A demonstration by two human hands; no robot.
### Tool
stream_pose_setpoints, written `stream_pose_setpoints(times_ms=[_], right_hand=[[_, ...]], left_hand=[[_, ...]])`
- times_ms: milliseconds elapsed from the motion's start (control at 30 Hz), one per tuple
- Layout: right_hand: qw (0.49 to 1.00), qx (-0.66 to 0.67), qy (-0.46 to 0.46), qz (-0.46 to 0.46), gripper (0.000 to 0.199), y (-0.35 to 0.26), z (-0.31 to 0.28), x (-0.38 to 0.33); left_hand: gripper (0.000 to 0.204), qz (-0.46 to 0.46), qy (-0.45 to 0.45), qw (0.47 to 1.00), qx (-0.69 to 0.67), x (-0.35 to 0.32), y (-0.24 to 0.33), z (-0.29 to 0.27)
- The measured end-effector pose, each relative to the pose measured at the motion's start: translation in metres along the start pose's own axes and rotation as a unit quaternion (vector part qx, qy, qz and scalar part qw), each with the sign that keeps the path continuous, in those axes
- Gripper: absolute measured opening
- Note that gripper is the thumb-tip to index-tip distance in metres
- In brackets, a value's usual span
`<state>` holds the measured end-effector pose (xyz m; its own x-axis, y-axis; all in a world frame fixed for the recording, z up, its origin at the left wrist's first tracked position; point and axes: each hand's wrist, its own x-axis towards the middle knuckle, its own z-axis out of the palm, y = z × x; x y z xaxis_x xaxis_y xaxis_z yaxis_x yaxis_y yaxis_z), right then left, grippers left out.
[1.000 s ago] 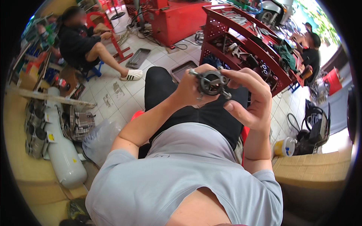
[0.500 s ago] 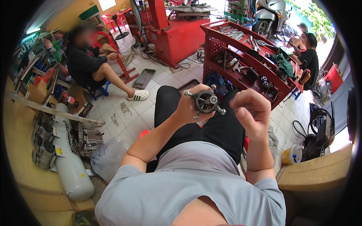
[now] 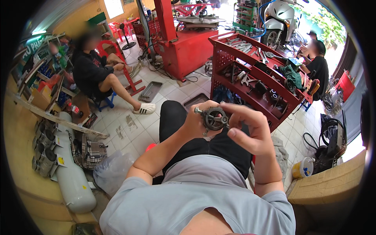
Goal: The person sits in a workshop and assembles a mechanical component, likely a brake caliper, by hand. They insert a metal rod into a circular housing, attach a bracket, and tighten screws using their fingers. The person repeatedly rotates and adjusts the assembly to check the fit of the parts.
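1. Above the person's lap, at the middle of the head view, both hands meet around a small round metal part (image 3: 214, 118), dark and greasy, with a short shaft sticking out toward the upper left.
2. The left hand (image 3: 199, 124) cups the part from the left and below; its fingers curl around the back of it, and the thumb side lies against the rim, so the hand grasps the part.
3. The left forearm rises from the lower left, elbow bent and held out from the body.
4. The right hand (image 3: 250, 131) closes on the part from the right: the upper fingers arch over the top and touch the rim, while the thumb sticks out below, apart from the metal.
5. Whether the right fingers pinch the part or only rest on it is hard to tell from this angle.
6. The right forearm stands nearly upright, elbow tucked near the ribs.
7. Beyond the hands stands a red tool cart (image 3: 256, 74) with wrenches on its shelves.
8. Left of the knees, a white gas cylinder (image 3: 72, 176) lies on the floor by the wall.
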<state>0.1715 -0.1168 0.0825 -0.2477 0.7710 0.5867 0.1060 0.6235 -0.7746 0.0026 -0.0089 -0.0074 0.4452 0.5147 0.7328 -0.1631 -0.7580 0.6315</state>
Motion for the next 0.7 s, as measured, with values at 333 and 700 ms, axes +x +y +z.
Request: stream_pose_setpoints(times_ms=[333, 700], right_hand=[[0.994, -0.086, 0.044, -0.054, 0.038, 0.006, -0.001, 0.003], [0.982, -0.171, 0.045, -0.071, 0.032, 0.006, 0.000, 0.003]], left_hand=[[0.046, 0.010, 0.006, 1.000, -0.012, 0.002, 0.001, -0.001], [0.046, -0.003, -0.014, 1.000, 0.019, 0.008, 0.011, 0.000]])
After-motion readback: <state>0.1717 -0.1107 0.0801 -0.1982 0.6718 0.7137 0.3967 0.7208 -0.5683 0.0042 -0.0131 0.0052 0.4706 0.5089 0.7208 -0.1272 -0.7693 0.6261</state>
